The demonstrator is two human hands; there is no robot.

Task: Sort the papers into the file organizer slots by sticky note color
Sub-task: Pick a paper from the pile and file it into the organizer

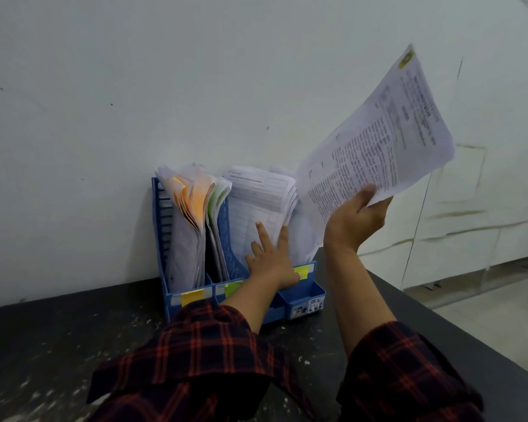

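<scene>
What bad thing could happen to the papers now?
The right hand pinches the raised sheets only at one bottom corner, so they could flop, slip or fan apart. The left hand presses open fingers against the leaning papers in the right slot; if it lets go, they might tip forward. The blue organizer stands fairly near the table's right edge, so a hard push could shove it that way.

No words can be read. The print on the raised paper (pixel 378 141) and on the papers in the blue file organizer (pixel 192 295) is too blurry.
</scene>
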